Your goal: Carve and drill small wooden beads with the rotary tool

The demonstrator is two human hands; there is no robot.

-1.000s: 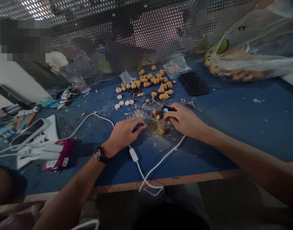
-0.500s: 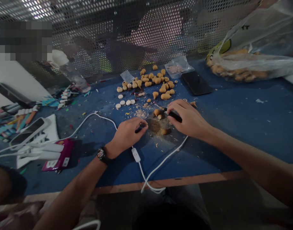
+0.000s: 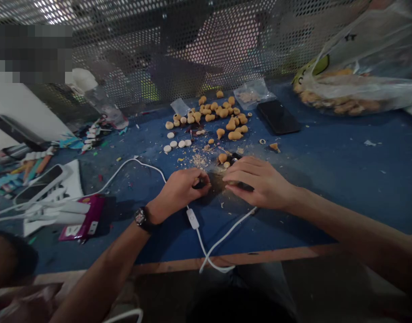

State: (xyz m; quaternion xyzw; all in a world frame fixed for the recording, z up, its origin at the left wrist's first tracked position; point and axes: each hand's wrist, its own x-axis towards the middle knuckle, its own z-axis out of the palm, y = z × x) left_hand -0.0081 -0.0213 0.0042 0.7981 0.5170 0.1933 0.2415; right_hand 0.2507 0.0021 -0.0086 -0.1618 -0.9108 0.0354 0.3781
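My left hand (image 3: pixel 181 190) rests on the blue bench top (image 3: pixel 327 188), shut around a small black object (image 3: pixel 199 183). My right hand (image 3: pixel 260 185) lies just to its right, fingers together and low over a dark object (image 3: pixel 246 187). A tan gourd-shaped bead (image 3: pixel 222 158) sits just beyond those fingertips. Farther back lies a scattered heap of similar wooden beads (image 3: pixel 219 117), with several white discs (image 3: pixel 174 144) at its left. Pale sawdust (image 3: pixel 199 160) covers the bench near my left hand.
A white cable with an inline switch (image 3: pixel 192 219) runs beneath my hands. A black phone (image 3: pixel 278 116) and a plastic bag of beads (image 3: pixel 340 92) lie at back right. A power strip (image 3: pixel 54 215) and clutter sit at left. Perforated metal mesh (image 3: pixel 192 45) stands behind the bench.
My right hand has moved toward me and nearer my left hand, flattening its fingers and now covering the tan bead that lay below it. My left hand has hardly moved.
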